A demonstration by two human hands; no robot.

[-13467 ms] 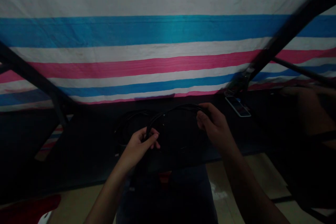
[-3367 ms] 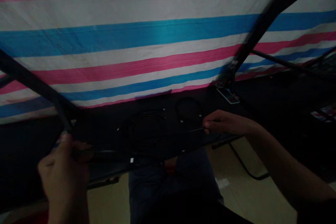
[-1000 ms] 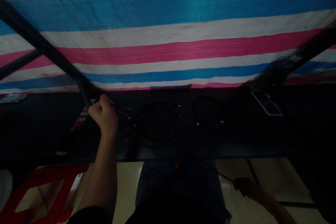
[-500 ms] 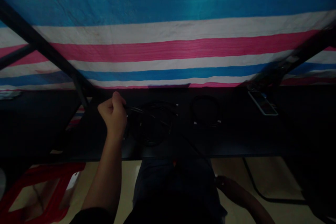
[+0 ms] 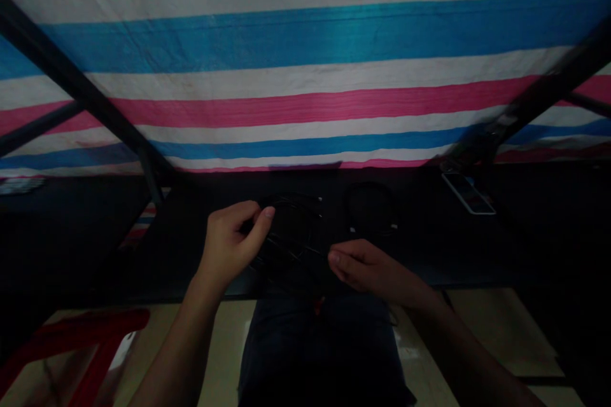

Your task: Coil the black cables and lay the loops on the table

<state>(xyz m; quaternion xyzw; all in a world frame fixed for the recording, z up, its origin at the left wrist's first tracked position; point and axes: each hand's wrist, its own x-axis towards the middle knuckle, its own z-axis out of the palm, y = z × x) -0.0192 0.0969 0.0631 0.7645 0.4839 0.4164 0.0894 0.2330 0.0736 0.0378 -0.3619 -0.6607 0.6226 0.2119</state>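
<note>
Black cables (image 5: 298, 203) lie in loose coils on the dark table in front of me. My left hand (image 5: 236, 235) is curled round part of a black cable at the left side of these coils, thumb pointing right. To the right of the coils, my right hand (image 5: 356, 264) pinches a black cable that runs from between the two hands. A thin loop hangs below my right hand near the table's front edge. The dim light hides much of the cable's path.
A separate coiled black cable (image 5: 372, 208) with light ends lies right of centre. Farther right is a phone (image 5: 468, 194). Dark slanted frame bars (image 5: 105, 114) rise at both sides before a striped sheet (image 5: 305, 102). A red stool (image 5: 95, 346) stands at the lower left.
My right hand has risen from below the table edge to above the table, near the coils. My left hand has moved right and slightly down. The view has tilted slightly.
</note>
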